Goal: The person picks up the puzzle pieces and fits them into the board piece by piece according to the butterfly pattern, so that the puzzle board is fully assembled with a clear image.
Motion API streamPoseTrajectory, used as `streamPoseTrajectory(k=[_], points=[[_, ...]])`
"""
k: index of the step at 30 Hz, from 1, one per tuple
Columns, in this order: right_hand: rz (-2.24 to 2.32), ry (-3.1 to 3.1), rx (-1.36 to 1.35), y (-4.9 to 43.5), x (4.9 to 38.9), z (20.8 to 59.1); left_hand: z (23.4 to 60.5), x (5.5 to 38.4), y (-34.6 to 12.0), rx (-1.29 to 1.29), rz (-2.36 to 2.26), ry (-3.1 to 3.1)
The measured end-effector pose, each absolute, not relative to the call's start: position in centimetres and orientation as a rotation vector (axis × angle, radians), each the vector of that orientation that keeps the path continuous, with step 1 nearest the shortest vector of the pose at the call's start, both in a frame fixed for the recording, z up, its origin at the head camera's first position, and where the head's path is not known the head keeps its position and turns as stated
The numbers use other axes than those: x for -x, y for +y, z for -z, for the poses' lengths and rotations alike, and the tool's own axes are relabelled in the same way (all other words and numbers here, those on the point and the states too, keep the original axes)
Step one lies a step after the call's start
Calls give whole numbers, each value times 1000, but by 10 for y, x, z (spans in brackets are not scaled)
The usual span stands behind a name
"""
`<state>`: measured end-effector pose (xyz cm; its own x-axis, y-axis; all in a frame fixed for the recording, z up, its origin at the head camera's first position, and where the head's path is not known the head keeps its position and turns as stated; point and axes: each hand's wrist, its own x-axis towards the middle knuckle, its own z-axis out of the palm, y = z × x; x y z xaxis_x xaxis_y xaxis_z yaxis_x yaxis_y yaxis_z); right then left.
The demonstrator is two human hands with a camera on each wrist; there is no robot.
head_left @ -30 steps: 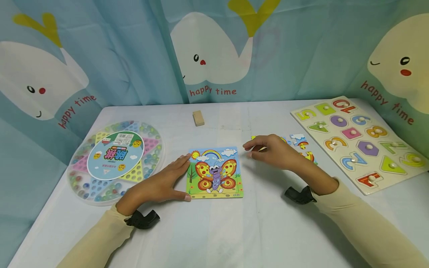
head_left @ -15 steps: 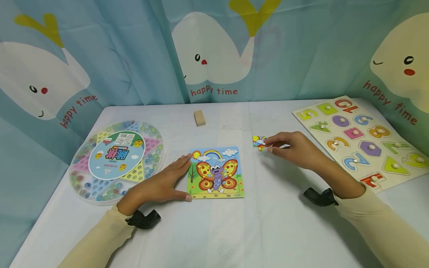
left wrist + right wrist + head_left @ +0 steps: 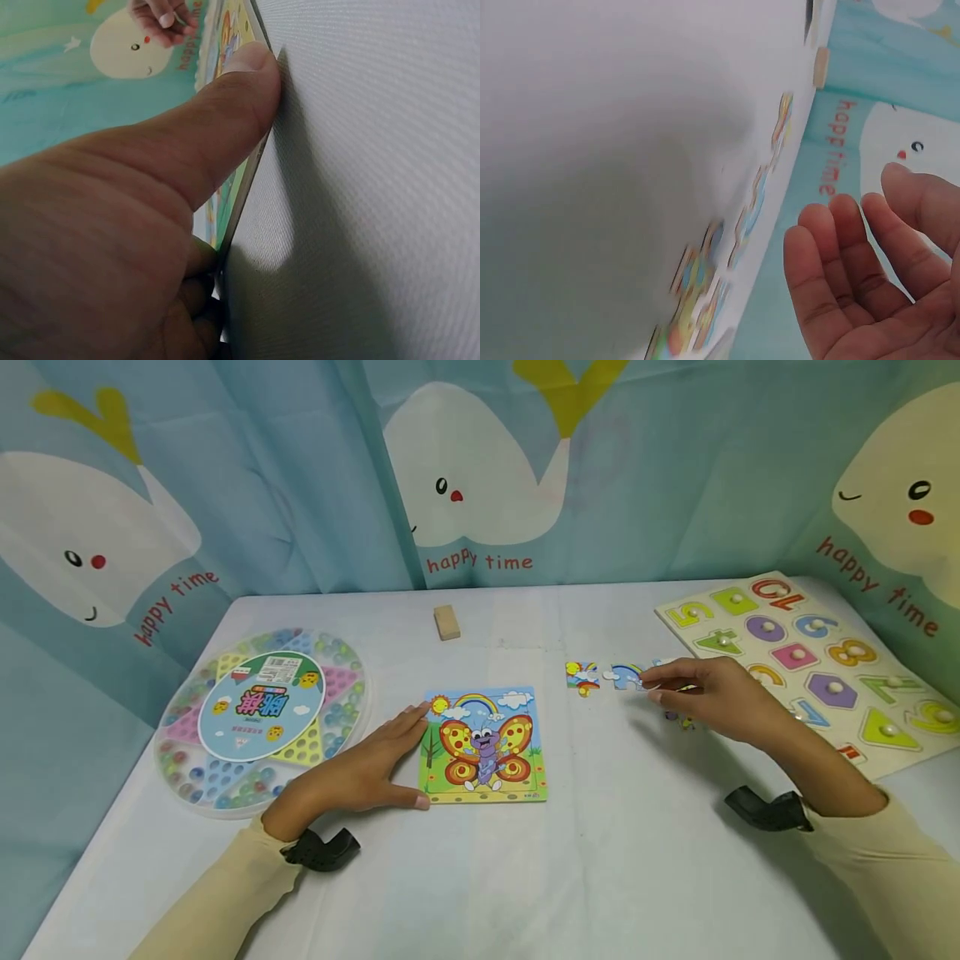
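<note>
In the head view, my left hand [image 3: 360, 772] rests against the left edge of a square butterfly jigsaw puzzle [image 3: 483, 743], thumb at the near corner and fingers extended along the far part. The left wrist view shows the thumb [image 3: 236, 90] laid over the board's edge. My right hand [image 3: 712, 697] hovers at the right over loose puzzle pieces. Its fingertips are near a rainbow piece [image 3: 624, 677]; a sun piece [image 3: 582, 674] lies left of that. Several other pieces [image 3: 694, 274] are partly hidden under the hand in the head view. In the right wrist view its loosely bent fingers [image 3: 847, 255] hold nothing.
A round marble game board [image 3: 258, 722] lies on the left of the white-covered table. A number and shape peg board [image 3: 813, 668] is at the right, close to the right hand. A small wooden block [image 3: 446, 622] sits near the back edge. A whale-print curtain [image 3: 480, 477] hangs behind.
My right hand has moved rightward over the loose pieces, uncovering the sun piece and then the rainbow piece. My left hand and the butterfly puzzle have stayed in place.
</note>
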<state>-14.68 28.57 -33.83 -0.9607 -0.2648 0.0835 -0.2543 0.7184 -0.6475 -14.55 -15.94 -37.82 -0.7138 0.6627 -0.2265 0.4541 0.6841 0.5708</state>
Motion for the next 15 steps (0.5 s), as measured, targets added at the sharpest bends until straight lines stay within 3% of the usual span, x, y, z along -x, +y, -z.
streamPoseTrajectory(k=[15], points=[[1022,2935,313,321,141,346,377,145,-159,-849,-669,2474]])
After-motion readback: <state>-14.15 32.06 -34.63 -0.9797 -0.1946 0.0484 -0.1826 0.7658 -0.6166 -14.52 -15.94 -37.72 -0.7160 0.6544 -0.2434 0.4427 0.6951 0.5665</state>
